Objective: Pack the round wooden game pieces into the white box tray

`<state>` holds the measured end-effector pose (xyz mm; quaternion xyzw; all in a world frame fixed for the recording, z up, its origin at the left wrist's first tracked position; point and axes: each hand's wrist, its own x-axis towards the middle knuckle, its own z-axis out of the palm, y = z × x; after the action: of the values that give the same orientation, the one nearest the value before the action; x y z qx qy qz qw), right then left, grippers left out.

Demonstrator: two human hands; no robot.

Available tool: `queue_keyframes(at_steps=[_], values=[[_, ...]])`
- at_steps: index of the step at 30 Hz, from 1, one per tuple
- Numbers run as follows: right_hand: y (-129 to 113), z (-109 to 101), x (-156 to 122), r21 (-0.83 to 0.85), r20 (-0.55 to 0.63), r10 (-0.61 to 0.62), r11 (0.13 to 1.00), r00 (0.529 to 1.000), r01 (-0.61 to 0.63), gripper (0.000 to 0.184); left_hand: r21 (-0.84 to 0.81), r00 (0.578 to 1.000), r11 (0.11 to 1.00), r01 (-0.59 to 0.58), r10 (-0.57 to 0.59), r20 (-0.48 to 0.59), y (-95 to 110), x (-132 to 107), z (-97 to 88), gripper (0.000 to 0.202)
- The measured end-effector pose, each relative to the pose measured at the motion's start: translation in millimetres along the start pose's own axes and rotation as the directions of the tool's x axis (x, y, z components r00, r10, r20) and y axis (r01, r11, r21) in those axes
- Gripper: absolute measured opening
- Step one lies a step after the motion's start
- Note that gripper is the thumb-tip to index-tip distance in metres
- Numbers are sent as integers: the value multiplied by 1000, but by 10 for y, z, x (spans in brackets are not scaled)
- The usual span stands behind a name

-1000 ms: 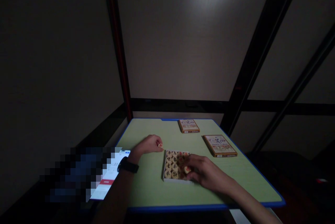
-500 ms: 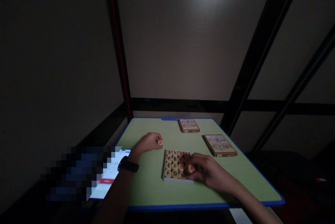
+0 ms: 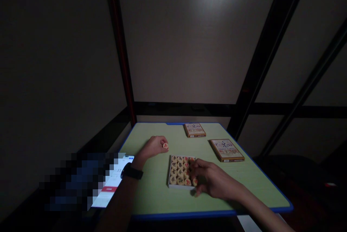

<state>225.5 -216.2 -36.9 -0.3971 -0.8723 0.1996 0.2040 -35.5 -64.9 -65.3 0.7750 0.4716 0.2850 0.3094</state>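
My left hand (image 3: 156, 146) pinches a Chinese chess piece (image 3: 165, 146) with a red character, held above the table left of the box. A shallow white box (image 3: 182, 187) holds rows of round wooden pieces, black characters on the left and red ones on the right. Over the right side of the box is my right hand (image 3: 213, 178), its thumb and fingers apart around a red-marked chess piece (image 3: 195, 181) in the near right corner. The fingers partly cover the right-hand column.
Two flat printed boxes lie on the green table (image 3: 151, 201): one box (image 3: 195, 130) at the back edge, another box (image 3: 227, 150) at the right. A lit phone (image 3: 115, 177) is at the left, beside my left wrist with its black watch (image 3: 132, 171).
The piece that my right hand held has gone down into the near right corner of the box, and the fingers have spread. My left hand still holds its piece, almost unmoved.
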Motion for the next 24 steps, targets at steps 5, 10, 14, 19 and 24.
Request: queue_keyframes(at_steps=[5,10,14,19,24], values=[[-16,-41,-6,52,17,-23,998,1000,22,22,-272,1000,962,-25,27,5,49,28,47,26],[103,6,210,251,-265,186,961,946,-118,19,-494,998,868,-45,62,19,332,-30,181,33],[277,99,494,690,-323,382,721,866,-61,47,-484,996,871,-86,93,-10,547,-107,325,31],[325,119,584,884,-193,461,465,866,-50,55,-422,995,901,-100,96,-30,664,-163,414,25],[305,114,518,933,-157,523,358,837,-49,52,-446,997,894,-51,69,23,708,-181,434,27]])
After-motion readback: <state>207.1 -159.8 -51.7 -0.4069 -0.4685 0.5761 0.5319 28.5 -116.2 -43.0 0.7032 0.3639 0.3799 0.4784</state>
